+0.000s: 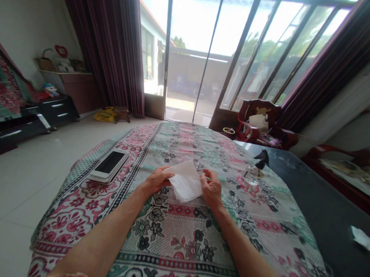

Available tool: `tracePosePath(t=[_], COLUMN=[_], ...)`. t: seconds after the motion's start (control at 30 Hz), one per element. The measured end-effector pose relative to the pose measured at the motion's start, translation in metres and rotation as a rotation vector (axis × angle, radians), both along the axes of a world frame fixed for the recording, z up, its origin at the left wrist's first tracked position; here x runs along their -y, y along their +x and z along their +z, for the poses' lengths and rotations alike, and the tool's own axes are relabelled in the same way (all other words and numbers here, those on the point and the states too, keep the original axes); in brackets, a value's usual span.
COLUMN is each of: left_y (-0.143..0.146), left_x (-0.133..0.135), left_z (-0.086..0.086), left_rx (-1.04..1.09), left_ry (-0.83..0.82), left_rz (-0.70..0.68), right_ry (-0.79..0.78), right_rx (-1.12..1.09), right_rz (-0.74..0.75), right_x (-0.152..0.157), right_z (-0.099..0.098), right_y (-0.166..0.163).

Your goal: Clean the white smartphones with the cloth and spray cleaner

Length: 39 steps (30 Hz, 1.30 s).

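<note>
A small white cloth [185,183] with a zigzag lower edge is spread between my hands, over the patterned tablecloth [180,237]. My left hand [159,179] pinches its left corner, thumb on top. At the right edge my right hand [211,187] has its fingers curled and closed on the cloth's side. Left of my hands lies a white smartphone [109,164] with a dark screen, resting on another flat white object. A clear spray bottle [254,173] with a black nozzle stands to the right.
A dark table [312,203] adjoins on the right, with a white packet [364,239] on it. A carved wooden chair [257,121] stands behind. A yellow bag [105,114] and a small stool [122,114] sit on the floor by the curtain [106,47].
</note>
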<state>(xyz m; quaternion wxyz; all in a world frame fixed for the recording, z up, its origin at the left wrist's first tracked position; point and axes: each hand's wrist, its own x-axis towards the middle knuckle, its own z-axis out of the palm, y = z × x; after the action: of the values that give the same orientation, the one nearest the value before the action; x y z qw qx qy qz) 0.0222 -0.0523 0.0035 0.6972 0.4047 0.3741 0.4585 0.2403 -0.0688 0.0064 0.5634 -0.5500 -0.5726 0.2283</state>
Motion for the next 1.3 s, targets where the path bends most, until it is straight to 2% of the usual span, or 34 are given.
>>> tracePosePath(t=[0.07, 0.1, 0.23, 0.43, 0.67, 0.9, 1.1, 1.3], left_y=[0.001, 0.001, 0.001, 0.001, 0.008, 0.012, 0.013, 0.011], left_x=[0.0, 0.0, 0.001, 0.002, 0.007, 0.01, 0.013, 0.012], left_z=[0.0, 0.0, -0.001, -0.001, 0.003, 0.002, 0.004, 0.006], left_rx=[-0.02, -0.027, -0.025, -0.037, 0.031, -0.001, 0.084, 0.023], left_ry=[0.004, 0.009, 0.026, 0.038, 0.044, 0.166, 0.119, 0.182], left_rz=[-0.002, -0.007, -0.02, -0.028, -0.06, -0.146, -0.116, -0.098], right_ry=[0.172, 0.205, 0.179, 0.096, 0.112, -0.004, -0.151, -0.224], right_rx=[0.182, 0.246, 0.434, 0.556, 0.459, 0.247, 0.026, -0.107], right_rz=[0.012, 0.07, 0.291, 0.31, 0.301, 0.204, 0.27, 0.328], right_x=[0.008, 0.013, 0.032, 0.038, 0.029, 0.024, 0.024, 0.019], right_z=[0.008, 0.012, 0.019, 0.006, -0.002, -0.001, 0.004, 0.001], right_y=[-0.005, -0.01, -0.029, -0.041, -0.041, -0.039, -0.035, -0.029])
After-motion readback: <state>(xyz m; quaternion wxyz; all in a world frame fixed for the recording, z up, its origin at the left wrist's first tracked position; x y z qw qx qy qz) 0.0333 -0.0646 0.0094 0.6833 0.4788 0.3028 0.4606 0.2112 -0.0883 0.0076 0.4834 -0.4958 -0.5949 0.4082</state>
